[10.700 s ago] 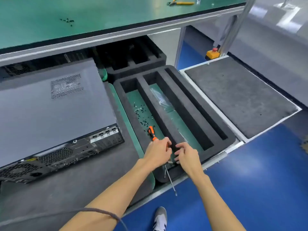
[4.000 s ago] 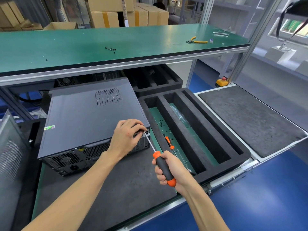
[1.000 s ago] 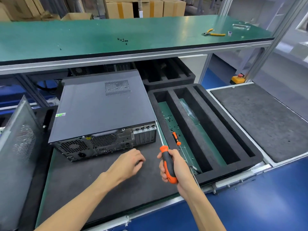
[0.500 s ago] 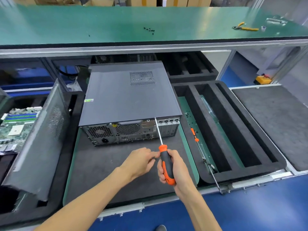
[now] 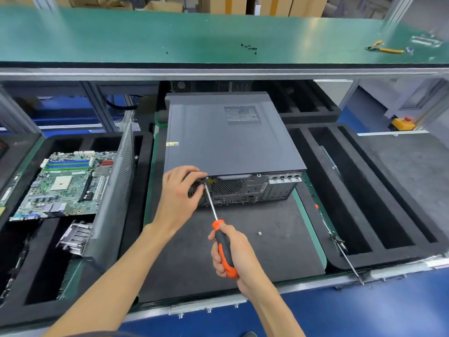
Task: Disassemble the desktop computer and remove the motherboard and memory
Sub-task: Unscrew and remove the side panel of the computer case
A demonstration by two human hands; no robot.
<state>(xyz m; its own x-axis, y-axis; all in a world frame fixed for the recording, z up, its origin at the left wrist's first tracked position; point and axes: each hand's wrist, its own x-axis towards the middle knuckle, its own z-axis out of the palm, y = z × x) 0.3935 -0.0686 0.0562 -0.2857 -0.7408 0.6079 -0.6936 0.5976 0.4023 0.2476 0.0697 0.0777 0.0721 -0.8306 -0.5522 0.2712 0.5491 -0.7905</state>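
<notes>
Black foam mat (image 5: 255,254) under a green-topped bench carries the desktop computer (image 5: 230,137), lying flat, rear panel toward the person. Right hand (image 5: 233,254) is wrapped round the screwdriver (image 5: 224,249); shaft runs up-left to the panel's upper left corner. Left hand (image 5: 179,190), nearer, has fingertips curled at that corner beside the tip; whether they pinch a screw, cannot tell. Bare mat lies behind for pulling back. One loose screw (image 5: 259,233) lies right of the handle.
</notes>
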